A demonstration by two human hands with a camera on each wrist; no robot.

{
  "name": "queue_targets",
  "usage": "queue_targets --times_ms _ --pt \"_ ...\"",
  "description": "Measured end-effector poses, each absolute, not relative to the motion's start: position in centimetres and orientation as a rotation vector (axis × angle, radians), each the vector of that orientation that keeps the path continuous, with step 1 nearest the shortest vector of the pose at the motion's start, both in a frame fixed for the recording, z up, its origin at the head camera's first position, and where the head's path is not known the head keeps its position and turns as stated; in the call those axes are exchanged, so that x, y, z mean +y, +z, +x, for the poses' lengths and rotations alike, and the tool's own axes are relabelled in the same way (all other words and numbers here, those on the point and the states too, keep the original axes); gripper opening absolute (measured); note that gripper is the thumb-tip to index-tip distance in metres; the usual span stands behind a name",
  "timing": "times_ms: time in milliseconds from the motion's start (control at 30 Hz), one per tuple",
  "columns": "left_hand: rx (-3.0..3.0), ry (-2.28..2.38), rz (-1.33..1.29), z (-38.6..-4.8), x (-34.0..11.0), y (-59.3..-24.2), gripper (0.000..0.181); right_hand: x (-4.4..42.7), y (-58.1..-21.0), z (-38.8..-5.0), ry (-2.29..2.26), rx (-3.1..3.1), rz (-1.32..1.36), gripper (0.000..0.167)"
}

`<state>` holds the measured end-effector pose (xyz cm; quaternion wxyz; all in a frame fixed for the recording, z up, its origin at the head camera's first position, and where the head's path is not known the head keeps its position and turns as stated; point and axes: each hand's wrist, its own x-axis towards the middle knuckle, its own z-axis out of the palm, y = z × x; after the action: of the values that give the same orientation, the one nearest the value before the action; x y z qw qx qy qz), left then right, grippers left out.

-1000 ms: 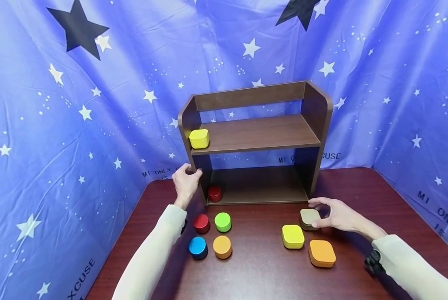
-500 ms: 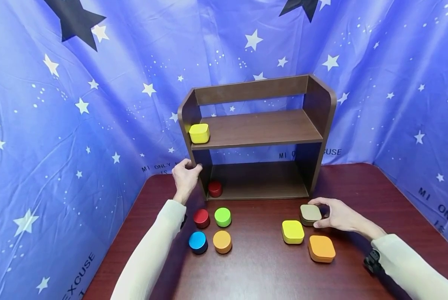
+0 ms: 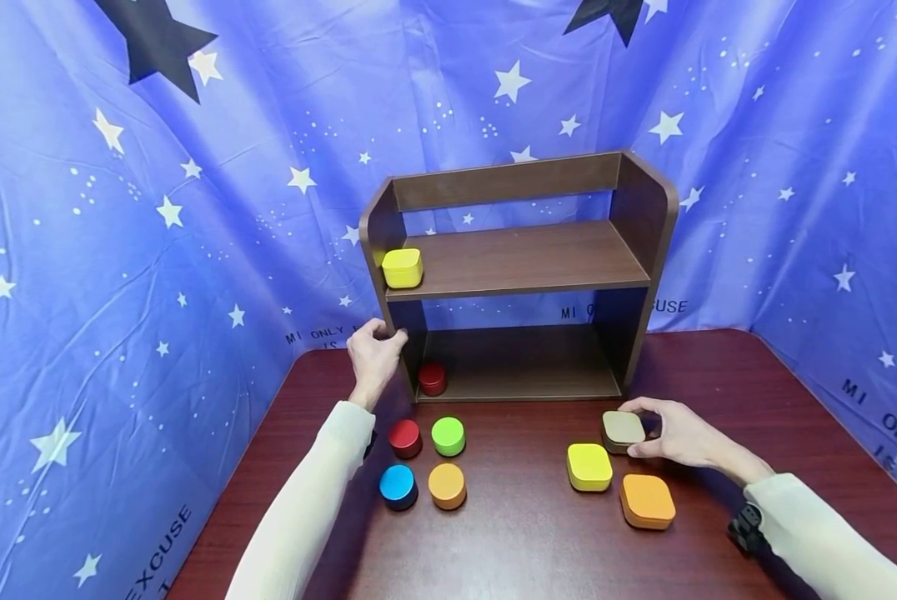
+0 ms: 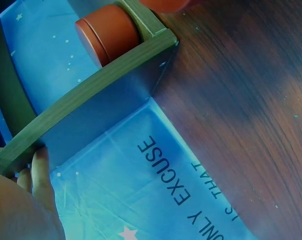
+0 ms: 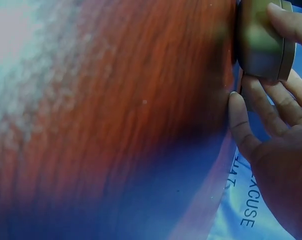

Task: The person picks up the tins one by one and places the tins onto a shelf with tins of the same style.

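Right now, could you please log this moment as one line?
left hand: grips rack at left side | right hand: holds beige tin | upper shelf: yellow tin | lower shelf: red tin

Blue star-printed cloth [image 3: 268, 167] is hanging beyond the right grip [image 3: 677, 433], bearing black lettering [image 3: 667, 307]; a reddish tabletop [image 3: 519, 525], apparently wood-grained, is spreading below that grip.

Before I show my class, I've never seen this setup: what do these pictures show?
No machine: a person works bare-handed. The wide picture comes from a camera on the head, the two close ones from a camera on each wrist. The left hand grips the side of a brown shelf, which bears a yellow box and a dark red tub. The right hand holds a beige box. Four round tubs and two square boxes, yellow and orange, stand on the table.
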<state>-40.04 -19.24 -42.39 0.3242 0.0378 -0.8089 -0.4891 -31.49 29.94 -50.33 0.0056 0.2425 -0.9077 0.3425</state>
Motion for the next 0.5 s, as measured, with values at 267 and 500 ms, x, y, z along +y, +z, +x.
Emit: queue_targets --times_ms 267,500 --pt "-2.117 -1.268 0.089 -40.1 -19.3 -42.6 0.011 29.7 -50.0 -31.5 1.053 -2.857 0.743 0.055" --pt "-2.118 -1.280 0.082 -40.1 -19.4 -42.6 0.012 29.1 -49.0 -31.6 1.045 -2.845 0.724 0.056"
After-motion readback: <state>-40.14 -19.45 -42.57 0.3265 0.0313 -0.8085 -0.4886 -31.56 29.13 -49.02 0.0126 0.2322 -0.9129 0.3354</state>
